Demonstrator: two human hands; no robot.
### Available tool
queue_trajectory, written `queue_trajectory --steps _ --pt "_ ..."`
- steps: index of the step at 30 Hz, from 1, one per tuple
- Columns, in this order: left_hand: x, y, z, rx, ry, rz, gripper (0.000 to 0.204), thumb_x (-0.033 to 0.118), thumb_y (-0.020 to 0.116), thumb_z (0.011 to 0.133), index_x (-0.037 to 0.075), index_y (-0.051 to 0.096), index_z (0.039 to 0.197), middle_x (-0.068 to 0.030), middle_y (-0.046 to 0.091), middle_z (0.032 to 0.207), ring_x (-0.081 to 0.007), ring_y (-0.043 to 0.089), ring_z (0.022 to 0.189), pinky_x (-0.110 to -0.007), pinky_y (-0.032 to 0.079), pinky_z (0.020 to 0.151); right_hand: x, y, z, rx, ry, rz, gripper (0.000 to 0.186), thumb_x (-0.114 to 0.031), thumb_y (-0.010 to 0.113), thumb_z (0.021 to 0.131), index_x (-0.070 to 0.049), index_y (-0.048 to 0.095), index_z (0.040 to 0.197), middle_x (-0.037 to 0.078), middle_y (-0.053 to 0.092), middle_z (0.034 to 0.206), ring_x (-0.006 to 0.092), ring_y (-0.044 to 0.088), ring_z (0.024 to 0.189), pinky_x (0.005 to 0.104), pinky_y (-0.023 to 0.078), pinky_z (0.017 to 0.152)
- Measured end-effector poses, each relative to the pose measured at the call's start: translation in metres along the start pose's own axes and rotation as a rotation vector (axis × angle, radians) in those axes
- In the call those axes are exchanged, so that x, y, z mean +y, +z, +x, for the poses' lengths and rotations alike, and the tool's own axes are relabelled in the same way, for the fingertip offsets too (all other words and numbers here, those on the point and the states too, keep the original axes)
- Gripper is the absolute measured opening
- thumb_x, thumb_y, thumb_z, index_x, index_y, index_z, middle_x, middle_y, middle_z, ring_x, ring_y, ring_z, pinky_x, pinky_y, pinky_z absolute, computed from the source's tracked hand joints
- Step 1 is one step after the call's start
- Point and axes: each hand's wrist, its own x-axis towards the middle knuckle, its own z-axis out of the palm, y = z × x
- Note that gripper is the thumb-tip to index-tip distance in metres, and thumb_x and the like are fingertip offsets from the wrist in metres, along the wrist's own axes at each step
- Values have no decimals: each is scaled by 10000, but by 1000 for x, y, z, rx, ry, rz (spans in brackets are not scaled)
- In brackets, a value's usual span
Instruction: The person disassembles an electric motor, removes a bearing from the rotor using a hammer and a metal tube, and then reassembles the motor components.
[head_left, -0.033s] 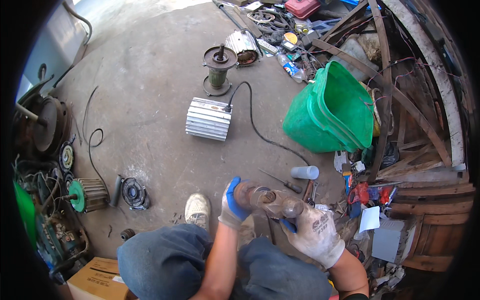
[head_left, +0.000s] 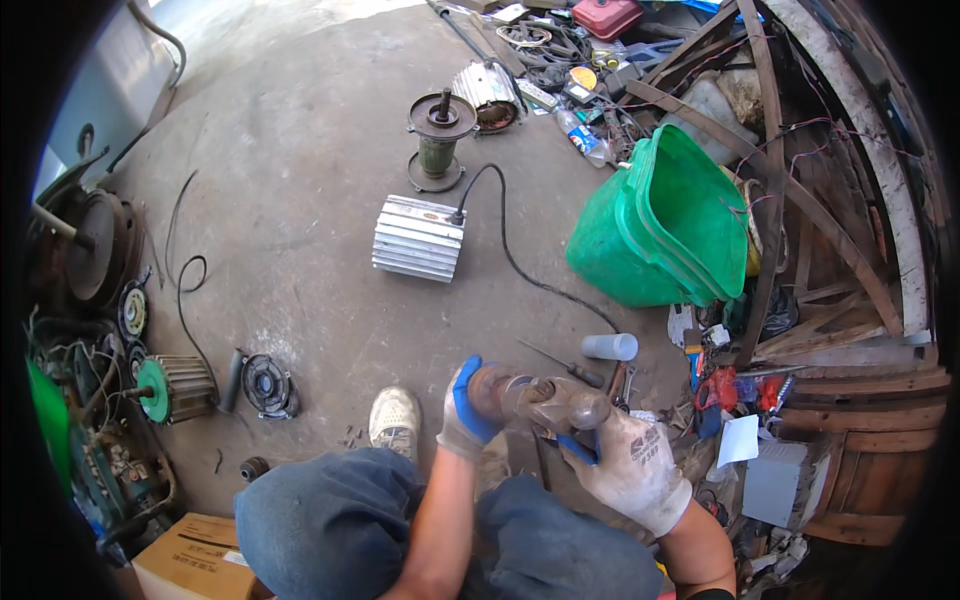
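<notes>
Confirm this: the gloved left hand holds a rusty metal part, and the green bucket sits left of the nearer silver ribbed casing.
Wrong side: the head view shows the green bucket right of the nearer silver ribbed casing, not left. The gloved left hand does hold a rusty metal part.

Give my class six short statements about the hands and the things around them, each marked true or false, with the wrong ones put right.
1. The left hand and the right hand both wear gloves. True.
2. The bucket is red. False: it is green.
3. The left hand holds a rusty piece. True.
4. The screwdriver is in the left hand. False: it lies on the floor.
5. A black cable runs from the silver housing. True.
6. The carton is at the picture's upper right. False: it is at the lower left.
</notes>
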Motion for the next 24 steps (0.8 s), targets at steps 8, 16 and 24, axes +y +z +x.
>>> queue_trajectory --steps 8,16,24 --pt "18 17 -5 42 5 -111 400 371 446 1038 29 646 1098 -153 716 1040 -309 694 987 -461 571 894 -15 -56 -57 614 52 593 546 16 714 771 42 561 1294 232 630 1265 310 662 1148 425 538 956" --pt "18 40 -22 -81 -89 -243 379 363 491 1020 28 666 1048 -156 723 991 -294 705 934 -440 586 853 -1 -8 -14 172 44 142 330 -102 789 772 6 631 1042 198 672 825 398 667 731 436 535 668" --pt "21 39 -17 -211 -91 -271 413 333 432 1043 -26 616 1135 -196 678 1104 -319 652 1034 -448 528 928 9 -76 -111 908 86 421 713 -41 750 720 85 457 1359 223 629 1217 326 677 1066 396 525 977"
